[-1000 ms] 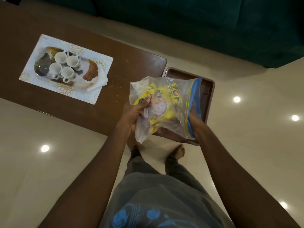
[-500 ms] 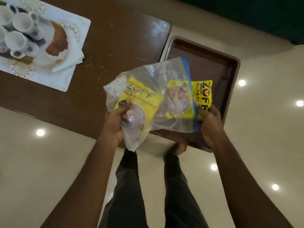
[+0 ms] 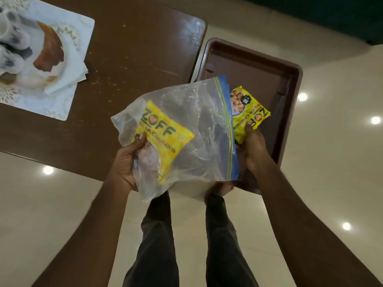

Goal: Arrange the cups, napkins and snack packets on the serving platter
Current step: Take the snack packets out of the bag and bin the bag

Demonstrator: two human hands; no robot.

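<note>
My left hand (image 3: 126,162) grips the closed end of a clear zip bag (image 3: 199,129) with a blue seal strip; a yellow snack packet (image 3: 165,137) lies inside it. My right hand (image 3: 251,148) holds a second yellow snack packet (image 3: 246,112) just outside the bag's mouth, above the brown tray (image 3: 290,79). At the far left, the white patterned serving platter (image 3: 68,96) carries white cups (image 3: 12,40), blurred, and folded white napkins (image 3: 68,77).
The platter rests on a dark brown table (image 3: 134,48) whose corner meets the brown tray. My legs and bare feet stand on a glossy cream floor (image 3: 62,204) with lamp reflections. A dark green sofa (image 3: 310,13) runs along the top.
My right hand has drawn the second yellow packet fully out of the zip bag, toward the right over the tray. The view has shifted, pushing the platter to the left edge.
</note>
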